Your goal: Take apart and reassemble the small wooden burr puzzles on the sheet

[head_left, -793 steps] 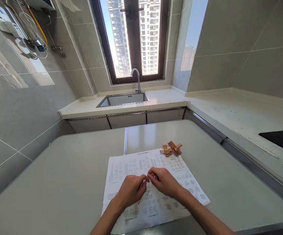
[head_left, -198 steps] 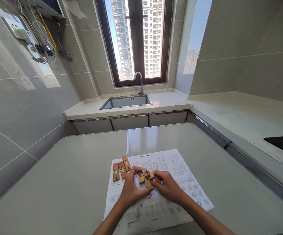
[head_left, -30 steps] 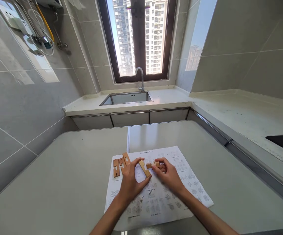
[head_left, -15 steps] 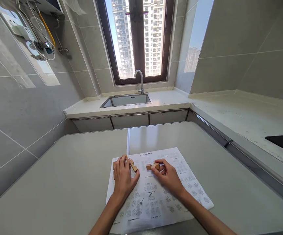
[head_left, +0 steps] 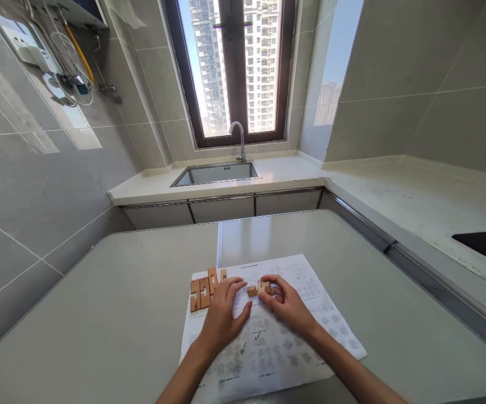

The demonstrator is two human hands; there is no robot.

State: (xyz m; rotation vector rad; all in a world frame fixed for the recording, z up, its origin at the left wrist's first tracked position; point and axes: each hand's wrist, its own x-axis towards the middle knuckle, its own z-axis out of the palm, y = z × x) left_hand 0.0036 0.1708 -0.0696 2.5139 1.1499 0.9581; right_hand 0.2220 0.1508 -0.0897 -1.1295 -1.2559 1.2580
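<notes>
On a printed paper sheet [head_left: 268, 359] lie small notched wooden puzzle pieces. A row of flat pieces [head_left: 200, 294], one marked with a letter, lies at the sheet's upper left, partly covered by my left hand [head_left: 225, 311]. That hand is beside the row with thumb and fingers apart, and I see nothing held in it. My right hand [head_left: 285, 300] has thumb and fingers closed around a small cluster of joined wooden puzzle pieces [head_left: 264, 287]. A block end [head_left: 252, 291] sticks out of the cluster's left side, towards my left hand.
The sheet lies on a pale table [head_left: 120, 314] with a seam down its far part. Beyond stands a counter with a sink [head_left: 218, 173] and a faucet [head_left: 241, 143] under a window. A white counter [head_left: 415, 191] with a black panel [head_left: 485, 247] runs along the right.
My left hand has moved right, off the row of wooden pieces and towards the right hand, uncovering most of the row. My right hand stays on the cluster, shifted slightly left.
</notes>
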